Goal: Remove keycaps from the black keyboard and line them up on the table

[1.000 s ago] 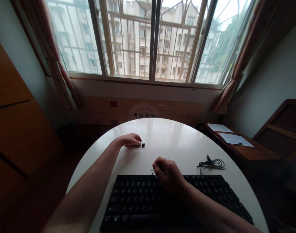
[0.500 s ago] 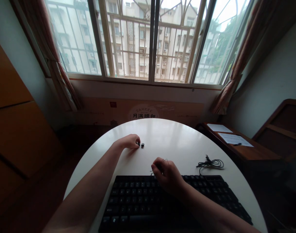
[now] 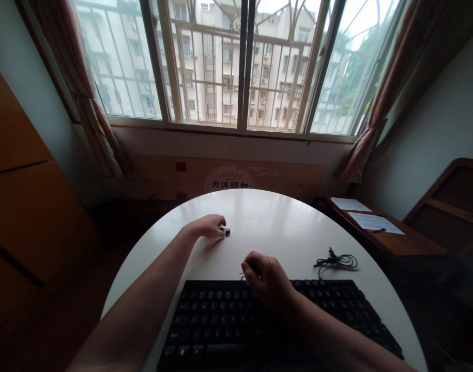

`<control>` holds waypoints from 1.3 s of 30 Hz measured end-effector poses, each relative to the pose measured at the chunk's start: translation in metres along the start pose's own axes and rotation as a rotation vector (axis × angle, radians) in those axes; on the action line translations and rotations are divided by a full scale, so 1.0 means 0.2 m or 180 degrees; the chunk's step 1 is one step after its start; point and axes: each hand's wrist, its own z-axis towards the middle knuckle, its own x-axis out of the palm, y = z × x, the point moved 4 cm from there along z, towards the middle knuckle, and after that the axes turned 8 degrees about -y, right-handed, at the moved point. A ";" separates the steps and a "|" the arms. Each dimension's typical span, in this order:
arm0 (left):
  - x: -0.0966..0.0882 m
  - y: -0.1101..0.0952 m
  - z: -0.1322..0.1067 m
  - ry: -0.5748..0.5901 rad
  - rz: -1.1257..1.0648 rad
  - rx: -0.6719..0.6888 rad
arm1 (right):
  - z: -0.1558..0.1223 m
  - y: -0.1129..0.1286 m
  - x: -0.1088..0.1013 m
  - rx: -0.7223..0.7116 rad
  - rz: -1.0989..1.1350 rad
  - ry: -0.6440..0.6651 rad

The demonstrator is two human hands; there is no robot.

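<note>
A black keyboard (image 3: pixel 220 320) lies at the near edge of a round white table (image 3: pixel 283 227). My left hand (image 3: pixel 207 226) reaches out over the table, its fingers curled and pinched at small black keycaps (image 3: pixel 226 231) lying on the surface. My right hand (image 3: pixel 269 281) hovers over the keyboard's top rows, closed around a thin wire tool (image 3: pixel 259 257) whose loops stick out above the fingers. What the tool touches is hidden by the hand.
A coiled black cable (image 3: pixel 337 261) lies on the table to the right. A dark wooden side table (image 3: pixel 414 243) with papers (image 3: pixel 371 222) stands at the right. A barred window (image 3: pixel 240 67), curtains and a wooden cabinet (image 3: pixel 23 206) surround the table.
My left hand's fingers have curled in and shifted slightly right onto the small black keycaps. My right hand has barely moved.
</note>
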 end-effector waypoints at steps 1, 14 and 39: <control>0.00 -0.01 0.00 -0.0025 0.0006 0.0006 | 0.00 0.00 0.00 -0.0003 -0.0013 -0.0004; 0.07 -0.06 0.03 -0.0213 0.0514 0.0178 | 0.00 0.00 0.00 0.0022 0.0028 0.0004; 0.03 0.05 0.02 -0.0075 -0.1167 -0.0674 | 0.00 -0.01 0.00 0.0040 0.0055 -0.0039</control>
